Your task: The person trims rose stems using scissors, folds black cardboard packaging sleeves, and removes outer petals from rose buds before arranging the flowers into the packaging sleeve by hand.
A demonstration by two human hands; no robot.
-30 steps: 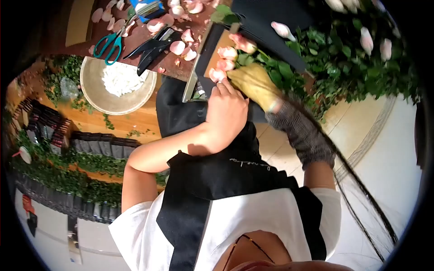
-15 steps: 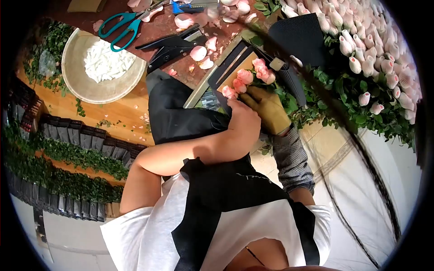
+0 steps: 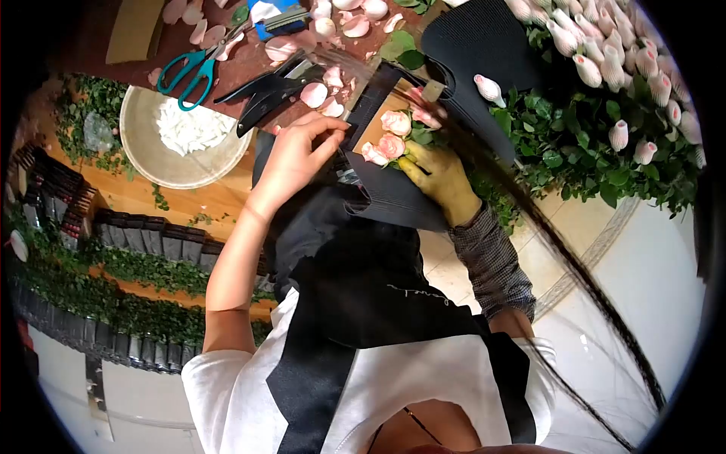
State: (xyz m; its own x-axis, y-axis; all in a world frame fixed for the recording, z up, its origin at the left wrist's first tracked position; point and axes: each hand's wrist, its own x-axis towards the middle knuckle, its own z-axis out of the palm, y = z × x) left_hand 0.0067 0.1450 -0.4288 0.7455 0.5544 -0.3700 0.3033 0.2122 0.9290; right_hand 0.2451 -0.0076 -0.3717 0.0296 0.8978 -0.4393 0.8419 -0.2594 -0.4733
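Several pink roses (image 3: 392,144) lie over a brown card (image 3: 373,138) and a black corrugated sheet (image 3: 393,198). My right hand (image 3: 445,180), in a yellow glove, is closed around the roses at their leafy stems, just below the blooms. The stems themselves are mostly hidden by the glove and the sheet. My left hand (image 3: 301,151) is bare and to the left of the roses, apart from them. Its thumb and forefinger are pinched together by the left edge of the dark sheet. What sits between those fingertips is too small to tell.
Teal-handled scissors (image 3: 198,72), a black hand tool (image 3: 276,94) and loose petals lie on the reddish table. A bowl (image 3: 140,155) holds small white pieces. Netted rosebuds (image 3: 616,57) with leaves fill the right. Wrapped leafy bundles (image 3: 151,242) line the left.
My left hand has moved left, away from the roses. The black corrugated sheet now reaches below the blooms, covering what showed there before. My right hand stays at the roses.
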